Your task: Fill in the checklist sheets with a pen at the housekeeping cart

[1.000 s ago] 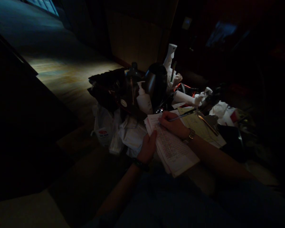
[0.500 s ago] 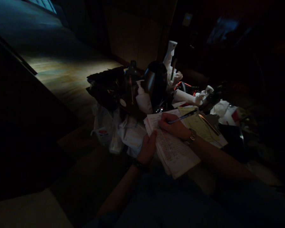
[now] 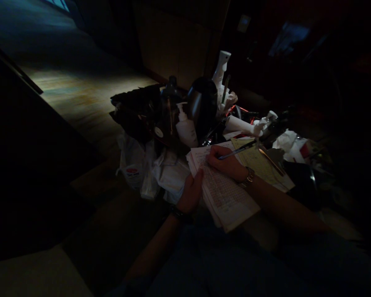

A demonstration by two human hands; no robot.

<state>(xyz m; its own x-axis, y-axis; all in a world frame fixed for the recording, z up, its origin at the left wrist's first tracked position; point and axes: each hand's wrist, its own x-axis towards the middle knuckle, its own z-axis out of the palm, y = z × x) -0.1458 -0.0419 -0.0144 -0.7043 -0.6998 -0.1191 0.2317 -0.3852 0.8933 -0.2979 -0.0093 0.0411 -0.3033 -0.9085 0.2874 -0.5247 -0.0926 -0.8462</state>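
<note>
A stack of written sheets (image 3: pixel 228 200) lies tilted in front of me. My left hand (image 3: pixel 191 190) grips its left edge, thumb on top. Resting on the upper part of the top sheet, my right hand (image 3: pixel 225 162) is closed round a pen (image 3: pixel 238 150), whose back end points up to the right. The pen's tip is hidden by the fingers. Beyond the right wrist, yellowish paper (image 3: pixel 255 161) lies with a second, brownish pen (image 3: pixel 270 161) on it.
Behind the sheets stand a white pump bottle (image 3: pixel 186 131), a dark rounded container (image 3: pixel 202 99) and a white spray bottle (image 3: pixel 221 74). Plastic bags (image 3: pixel 132 165) hang at the left. White crumpled paper (image 3: pixel 289 144) sits at the right. The scene is very dark.
The whole view has shifted slightly, with objects a little further left and up. Both hands keep their hold and place on the sheets.
</note>
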